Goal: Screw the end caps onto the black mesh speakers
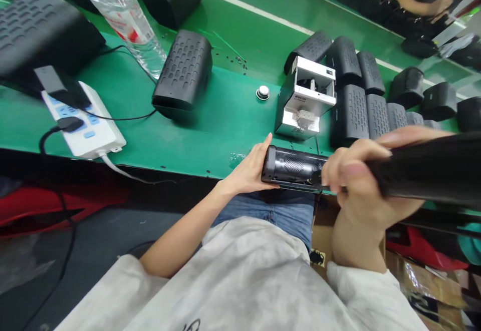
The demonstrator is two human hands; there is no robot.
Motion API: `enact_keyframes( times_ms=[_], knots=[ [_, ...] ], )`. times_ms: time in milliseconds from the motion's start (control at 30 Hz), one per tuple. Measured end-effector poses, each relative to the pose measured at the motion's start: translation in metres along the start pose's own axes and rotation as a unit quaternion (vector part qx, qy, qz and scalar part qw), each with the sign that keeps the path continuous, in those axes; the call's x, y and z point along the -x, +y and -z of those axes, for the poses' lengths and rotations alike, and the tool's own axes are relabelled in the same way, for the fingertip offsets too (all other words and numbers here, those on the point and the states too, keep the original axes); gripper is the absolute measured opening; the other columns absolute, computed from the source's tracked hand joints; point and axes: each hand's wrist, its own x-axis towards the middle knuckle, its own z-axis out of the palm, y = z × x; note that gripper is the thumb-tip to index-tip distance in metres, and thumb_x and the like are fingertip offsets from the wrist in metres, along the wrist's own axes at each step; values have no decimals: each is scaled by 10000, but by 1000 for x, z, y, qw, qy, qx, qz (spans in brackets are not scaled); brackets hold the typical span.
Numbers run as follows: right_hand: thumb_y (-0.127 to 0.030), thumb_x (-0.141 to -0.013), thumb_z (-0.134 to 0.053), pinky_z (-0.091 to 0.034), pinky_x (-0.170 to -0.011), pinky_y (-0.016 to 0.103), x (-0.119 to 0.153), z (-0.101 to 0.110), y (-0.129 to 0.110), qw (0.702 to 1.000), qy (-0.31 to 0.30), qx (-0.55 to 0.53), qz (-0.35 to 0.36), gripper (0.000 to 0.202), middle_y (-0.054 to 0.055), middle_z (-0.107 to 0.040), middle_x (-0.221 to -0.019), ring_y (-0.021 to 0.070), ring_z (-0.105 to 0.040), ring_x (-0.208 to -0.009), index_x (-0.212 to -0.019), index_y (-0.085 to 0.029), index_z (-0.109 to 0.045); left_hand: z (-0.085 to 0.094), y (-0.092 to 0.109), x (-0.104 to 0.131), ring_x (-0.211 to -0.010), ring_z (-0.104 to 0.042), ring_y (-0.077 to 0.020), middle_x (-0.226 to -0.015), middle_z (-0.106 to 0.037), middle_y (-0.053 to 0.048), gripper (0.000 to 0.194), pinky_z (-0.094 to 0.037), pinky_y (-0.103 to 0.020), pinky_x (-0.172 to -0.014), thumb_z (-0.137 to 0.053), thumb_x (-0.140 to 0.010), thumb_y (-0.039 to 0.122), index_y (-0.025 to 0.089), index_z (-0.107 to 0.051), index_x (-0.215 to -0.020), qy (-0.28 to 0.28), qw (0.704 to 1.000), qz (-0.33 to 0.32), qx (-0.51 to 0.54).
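My left hand [251, 171] grips the left end of a black device [295, 164] with a perforated metal part, lying on its side at the front edge of the green table [221, 150]. In my right hand [356, 178], fingers wrapped round it, is a long black tool [432, 171] that runs out of view on the right. The tool's narrow tip is by the device's right end; my fingers and blur hide the exact contact. Just behind the device stands a silver-and-black machine [306, 95], and a small round silver piece [262, 92] lies to its left.
Black textured housings [355, 113] stand in rows at the right, and another [184, 70] sits left of centre. Further left are a water bottle [130, 25] and a white power strip [88, 130] with cables. Across the table a person's arm [424, 6] shows.
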Motion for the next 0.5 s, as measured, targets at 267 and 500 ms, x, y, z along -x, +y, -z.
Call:
enact_keyframes(
  times_ms=[267, 500],
  knots=[
    [-113, -1032, -722, -411, -419, 244, 12, 0, 19, 998, -26, -46, 23, 322, -95, -457, -684, 85, -342, -462, -1270, -294, -602, 4, 9, 2, -1433, -602, -500, -1618, -531, -273, 1561, -565, -737, -1197, -1015, -836, 590, 305, 123, -1866, -13, 1000, 18, -4],
    [-11, -1047, -621, -443, -430, 221, -1, -3, 27, 982, -128, -83, 108, 355, -95, -469, -700, 61, -364, -458, -1337, -216, -618, 5, 10, 3, -1467, -586, -494, -1642, -512, -279, 1526, -557, -742, -1203, -984, -870, 609, 290, 130, -1863, -21, 999, 26, -6]
  ],
)
